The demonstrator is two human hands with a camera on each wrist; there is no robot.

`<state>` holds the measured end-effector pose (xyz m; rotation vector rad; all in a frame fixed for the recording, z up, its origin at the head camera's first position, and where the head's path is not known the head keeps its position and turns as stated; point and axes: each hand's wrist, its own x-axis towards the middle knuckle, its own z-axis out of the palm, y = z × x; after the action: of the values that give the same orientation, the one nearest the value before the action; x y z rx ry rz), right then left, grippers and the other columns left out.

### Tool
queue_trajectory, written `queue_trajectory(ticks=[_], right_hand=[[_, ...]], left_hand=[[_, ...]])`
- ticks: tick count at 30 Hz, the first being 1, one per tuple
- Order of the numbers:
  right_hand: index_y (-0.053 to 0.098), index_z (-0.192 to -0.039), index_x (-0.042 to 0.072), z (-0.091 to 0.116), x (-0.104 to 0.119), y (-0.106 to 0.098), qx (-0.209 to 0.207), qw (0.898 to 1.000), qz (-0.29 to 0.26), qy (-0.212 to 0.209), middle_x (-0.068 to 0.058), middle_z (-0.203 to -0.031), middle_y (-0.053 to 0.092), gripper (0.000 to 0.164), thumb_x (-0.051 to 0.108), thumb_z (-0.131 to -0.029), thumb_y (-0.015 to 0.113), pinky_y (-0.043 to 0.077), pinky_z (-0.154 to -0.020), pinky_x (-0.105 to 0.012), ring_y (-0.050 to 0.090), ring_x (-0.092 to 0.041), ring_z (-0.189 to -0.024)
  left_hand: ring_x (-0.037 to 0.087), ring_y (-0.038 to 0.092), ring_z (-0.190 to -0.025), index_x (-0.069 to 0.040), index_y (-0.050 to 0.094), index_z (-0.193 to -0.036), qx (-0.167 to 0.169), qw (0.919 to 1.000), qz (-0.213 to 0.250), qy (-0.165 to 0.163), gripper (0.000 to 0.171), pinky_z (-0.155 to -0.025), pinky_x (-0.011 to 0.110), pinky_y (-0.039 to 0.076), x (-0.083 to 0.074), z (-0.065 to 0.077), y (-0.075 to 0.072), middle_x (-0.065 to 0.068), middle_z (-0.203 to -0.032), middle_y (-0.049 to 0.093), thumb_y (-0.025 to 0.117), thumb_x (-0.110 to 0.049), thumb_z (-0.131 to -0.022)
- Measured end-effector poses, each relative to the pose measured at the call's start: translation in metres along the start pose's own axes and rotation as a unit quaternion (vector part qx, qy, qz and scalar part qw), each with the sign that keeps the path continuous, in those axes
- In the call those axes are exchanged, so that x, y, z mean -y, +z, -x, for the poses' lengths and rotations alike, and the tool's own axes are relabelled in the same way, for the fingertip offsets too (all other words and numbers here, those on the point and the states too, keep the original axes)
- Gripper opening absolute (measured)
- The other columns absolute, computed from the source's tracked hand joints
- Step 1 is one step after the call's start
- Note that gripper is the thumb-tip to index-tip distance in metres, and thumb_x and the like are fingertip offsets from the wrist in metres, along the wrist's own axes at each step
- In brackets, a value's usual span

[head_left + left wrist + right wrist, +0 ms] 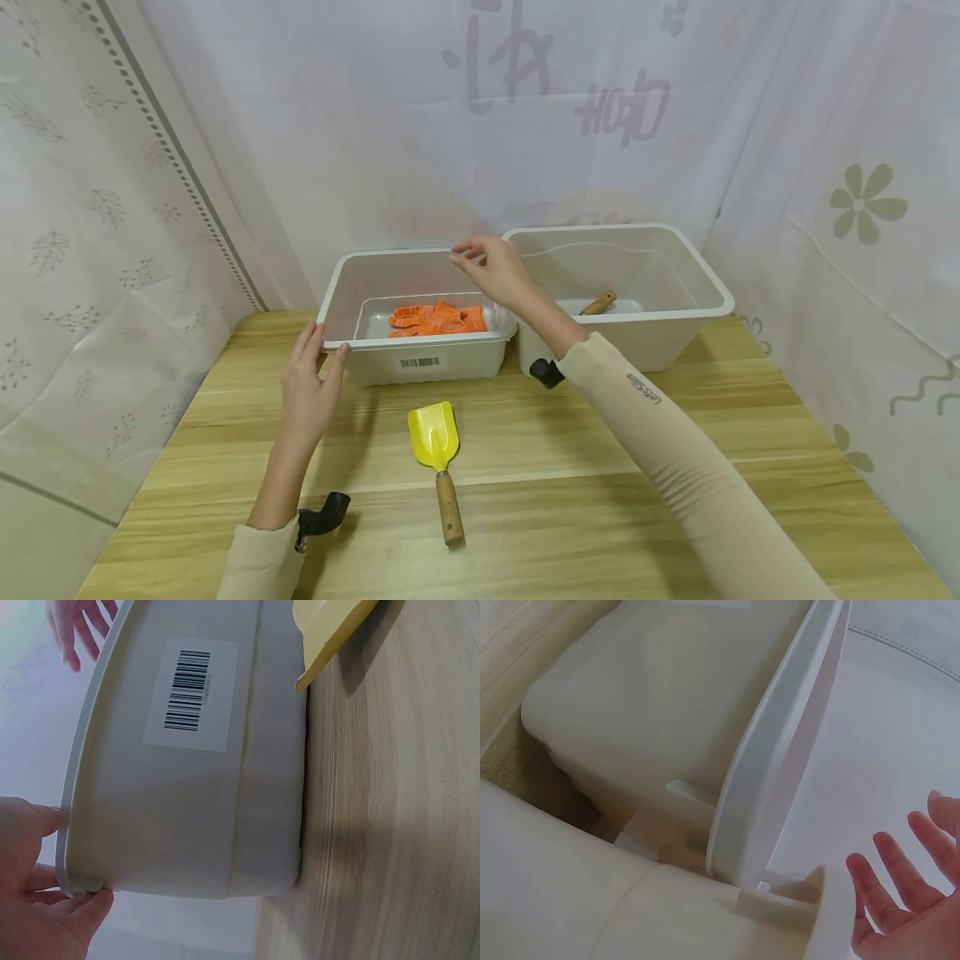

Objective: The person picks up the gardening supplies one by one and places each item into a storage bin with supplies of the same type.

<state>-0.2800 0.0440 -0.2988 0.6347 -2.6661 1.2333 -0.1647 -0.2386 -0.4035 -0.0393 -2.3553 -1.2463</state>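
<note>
At its near left corner, the left white plastic bin [420, 342] has its rim pinched between the thumb and fingers of my left hand [311, 392]. In the left wrist view the left hand [45, 892] has fingertips beneath that rim. Inside this bin lie orange gloves [442, 320]. My right hand [491, 267] hovers above the bin's far right corner, beside the other bin, with loosely bent fingers and nothing in them. The right wrist view shows the right hand [907, 892] with fingers spread apart. A yellow hand shovel [435, 437] with a wooden handle lies on the table.
A larger white bin [630, 316] stands against the right side of the first one. A wooden-handled tool [600, 302] leans inside it; its far end is hidden. Both bins stand on a wood-grain table [540, 533], before a printed white curtain [360, 125].
</note>
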Motion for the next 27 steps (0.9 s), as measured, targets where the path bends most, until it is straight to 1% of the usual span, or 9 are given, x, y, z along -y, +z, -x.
queue_trajectory(ticks=[3, 7, 11, 14, 18, 21, 23, 27], right_hand=[[0.073, -0.131, 0.007, 0.002, 0.0, 0.0, -0.007, 1.0, 0.001, -0.009, -0.014, -0.13, 0.075, 0.032, 0.027, -0.108, 0.064, 0.06, -0.101, -0.044, 0.07, -0.034, -0.114], [0.073, -0.131, 0.007, 0.006, 0.0, 0.0, -0.013, 1.0, 0.005, -0.014, -0.014, -0.13, 0.075, 0.032, 0.027, -0.108, 0.063, 0.06, -0.101, -0.045, 0.07, -0.035, -0.115], [0.073, -0.131, 0.008, 0.011, 0.002, -0.001, -0.011, 1.0, 0.003, -0.007, -0.014, -0.132, 0.074, 0.031, 0.028, -0.108, 0.063, 0.059, -0.103, -0.046, 0.068, -0.035, -0.117], [0.073, -0.131, 0.008, 0.014, 0.003, -0.001, -0.015, 1.0, 0.002, -0.011, -0.014, -0.132, 0.075, 0.031, 0.027, -0.108, 0.063, 0.058, -0.105, -0.046, 0.069, -0.035, -0.119], [0.073, -0.13, 0.006, 0.018, 0.002, -0.003, -0.027, 0.999, 0.003, -0.023, -0.014, -0.131, 0.076, 0.031, 0.026, -0.108, 0.063, 0.058, -0.106, -0.045, 0.07, -0.033, -0.12], [0.074, -0.129, 0.007, 0.021, 0.002, -0.004, -0.037, 0.999, 0.007, -0.03, -0.014, -0.13, 0.076, 0.03, 0.025, -0.108, 0.063, 0.059, -0.107, -0.047, 0.071, -0.033, -0.12], [0.074, -0.129, 0.007, 0.022, 0.001, -0.005, -0.042, 0.998, 0.008, -0.035, -0.015, -0.129, 0.076, 0.029, 0.024, -0.108, 0.063, 0.059, -0.107, -0.047, 0.071, -0.033, -0.12], [0.074, -0.129, 0.007, 0.026, 0.0, -0.008, -0.049, 0.998, 0.015, -0.035, -0.015, -0.128, 0.077, 0.029, 0.024, -0.108, 0.064, 0.059, -0.106, -0.046, 0.071, -0.033, -0.118]], left_hand=[[0.048, 0.044, -0.151, 0.014, 0.041, -0.155, 0.001, 1.0, -0.001, 0.0, 0.058, -0.117, 0.03, 0.041, -0.001, 0.0, 0.0, 0.032, -0.168, 0.032, 0.062, -0.01, -0.107], [0.048, 0.043, -0.151, 0.014, 0.04, -0.155, 0.002, 1.0, -0.001, 0.001, 0.058, -0.117, 0.026, 0.04, -0.001, 0.0, 0.0, 0.032, -0.168, 0.032, 0.062, -0.01, -0.107], [0.048, 0.043, -0.151, 0.014, 0.04, -0.155, 0.003, 1.0, 0.002, 0.001, 0.059, -0.116, 0.023, 0.04, 0.0, 0.0, 0.0, 0.032, -0.168, 0.032, 0.062, -0.011, -0.107], [0.048, 0.043, -0.152, 0.014, 0.039, -0.155, 0.005, 1.0, 0.001, -0.002, 0.059, -0.117, 0.026, 0.04, 0.0, 0.0, -0.001, 0.031, -0.169, 0.031, 0.062, -0.011, -0.107], [0.047, 0.043, -0.152, 0.014, 0.04, -0.155, 0.007, 1.0, -0.001, -0.005, 0.059, -0.117, 0.036, 0.041, 0.0, 0.001, -0.001, 0.031, -0.169, 0.031, 0.062, -0.011, -0.107], [0.048, 0.043, -0.151, 0.014, 0.04, -0.155, 0.006, 1.0, 0.0, -0.004, 0.058, -0.117, 0.041, 0.042, -0.001, 0.001, -0.001, 0.031, -0.169, 0.032, 0.062, -0.012, -0.107], [0.049, 0.044, -0.151, 0.014, 0.041, -0.155, 0.005, 1.0, 0.001, -0.002, 0.058, -0.117, 0.042, 0.042, -0.002, 0.001, -0.001, 0.031, -0.168, 0.032, 0.062, -0.012, -0.107], [0.049, 0.043, -0.151, 0.014, 0.041, -0.155, 0.004, 1.0, 0.001, -0.001, 0.058, -0.117, 0.039, 0.042, -0.002, 0.001, -0.001, 0.031, -0.168, 0.032, 0.063, -0.011, -0.107]])
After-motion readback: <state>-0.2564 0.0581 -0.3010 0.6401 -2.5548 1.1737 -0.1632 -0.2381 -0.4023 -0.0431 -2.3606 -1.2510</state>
